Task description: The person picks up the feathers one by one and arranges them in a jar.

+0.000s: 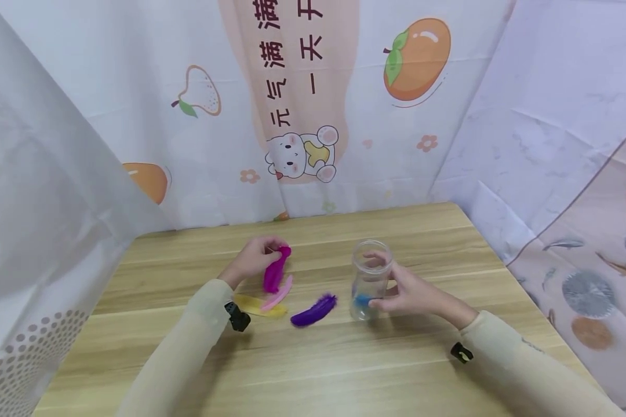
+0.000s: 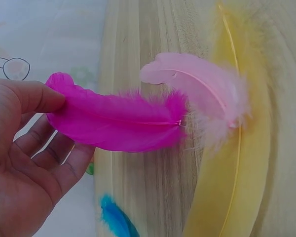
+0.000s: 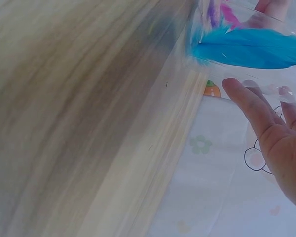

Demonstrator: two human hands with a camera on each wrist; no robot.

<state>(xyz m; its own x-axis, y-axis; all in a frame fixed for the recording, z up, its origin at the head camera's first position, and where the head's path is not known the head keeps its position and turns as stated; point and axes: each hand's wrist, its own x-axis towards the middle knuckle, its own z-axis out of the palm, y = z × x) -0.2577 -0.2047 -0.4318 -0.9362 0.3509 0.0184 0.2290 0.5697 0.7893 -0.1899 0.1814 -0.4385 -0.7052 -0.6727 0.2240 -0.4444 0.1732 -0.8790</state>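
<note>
My left hand pinches a magenta feather by one end between thumb and fingers, and the feather's other end points toward me. A pale pink feather lies just beyond that end, overlapping a long yellow feather on the wood. To the right, my right hand holds a clear, open-topped jar, thumb on the near side and fingers round the far side. Inside the jar is a bright blue feather. The jar looks upright in the head view.
Between the hands a purple feather lies on the wooden table. A printed curtain hangs along the table's back edge, with more cloth at the left and right sides. Black wrist bands sit on both sleeves.
</note>
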